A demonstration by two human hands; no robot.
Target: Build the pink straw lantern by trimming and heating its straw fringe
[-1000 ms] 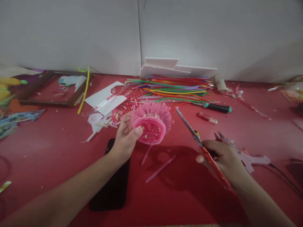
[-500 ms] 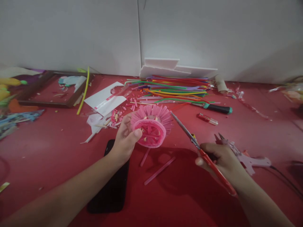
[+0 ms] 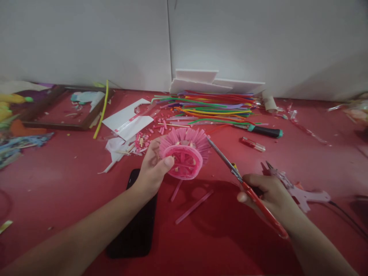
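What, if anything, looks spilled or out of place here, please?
Small pink and pale scraps lie scattered on the red table, beyond and left of the pink fringed piece; they look spilled, lying loose in an uneven spread.

My feed comes from one camera worn on the head, facing forward and down, close over the red table [image 3: 218, 245]. Forearms [image 3: 86, 226] run in from the lower corners, the left hand [image 3: 154, 166] near centre, the right hand [image 3: 270, 193] at lower right; the pale wall [image 3: 86, 42] fills the top.
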